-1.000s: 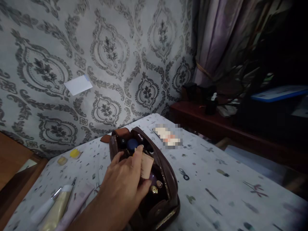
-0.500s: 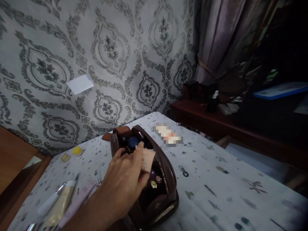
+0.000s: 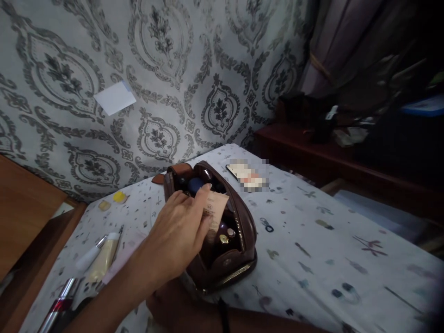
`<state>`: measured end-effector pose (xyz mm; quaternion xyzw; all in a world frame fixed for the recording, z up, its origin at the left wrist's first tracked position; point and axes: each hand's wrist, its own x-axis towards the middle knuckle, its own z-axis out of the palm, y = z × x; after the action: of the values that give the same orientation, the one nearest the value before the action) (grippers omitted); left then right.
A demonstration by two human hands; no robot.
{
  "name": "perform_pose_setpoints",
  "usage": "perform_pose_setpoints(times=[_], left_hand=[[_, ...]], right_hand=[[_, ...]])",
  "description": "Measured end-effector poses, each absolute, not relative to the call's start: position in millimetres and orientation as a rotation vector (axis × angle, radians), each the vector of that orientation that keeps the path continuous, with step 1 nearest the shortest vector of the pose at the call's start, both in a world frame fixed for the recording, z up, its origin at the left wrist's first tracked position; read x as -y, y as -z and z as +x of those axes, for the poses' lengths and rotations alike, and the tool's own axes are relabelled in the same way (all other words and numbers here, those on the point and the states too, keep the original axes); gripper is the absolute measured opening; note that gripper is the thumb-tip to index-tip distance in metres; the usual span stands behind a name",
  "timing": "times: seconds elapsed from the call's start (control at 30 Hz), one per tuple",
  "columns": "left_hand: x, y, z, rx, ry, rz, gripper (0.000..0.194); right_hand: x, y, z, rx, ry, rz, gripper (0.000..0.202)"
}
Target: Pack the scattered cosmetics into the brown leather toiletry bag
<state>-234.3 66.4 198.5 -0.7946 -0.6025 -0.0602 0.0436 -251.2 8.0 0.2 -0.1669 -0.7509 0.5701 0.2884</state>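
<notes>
The left hand (image 3: 182, 226) grasps the tube (image 3: 218, 208) between thumb and fingers, tilted in the open mouth of the bag (image 3: 248, 224), and since only that pinch seems to steady it, a slack thumb could let it slide down beside the gold cap (image 3: 224, 239). The right hand (image 3: 166, 303) is low by the bag's near end, in shadow, and I cannot tell whether its fingers close on anything; if it is not bracing the bag, the tube snagging on the zip (image 3: 239, 231) could drag or tip the bag.
</notes>
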Motion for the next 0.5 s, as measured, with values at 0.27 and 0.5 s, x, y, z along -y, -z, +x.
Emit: perform_pose_setpoints(times=[0.27,0.5], left_hand=[[-67.7,-193.3,-237.7,1.824,0.212,-2.42,0.046],[-57.0,-212.3,-235.5,1.908,0.256,-2.423,0.025]], right_hand=[[-9.3,3.1,-245.1,1.996,-1.561,-0.537,0.018],[-11.3,-1.8,-235.6,1.909,-1.582,-0.483,0.018]])
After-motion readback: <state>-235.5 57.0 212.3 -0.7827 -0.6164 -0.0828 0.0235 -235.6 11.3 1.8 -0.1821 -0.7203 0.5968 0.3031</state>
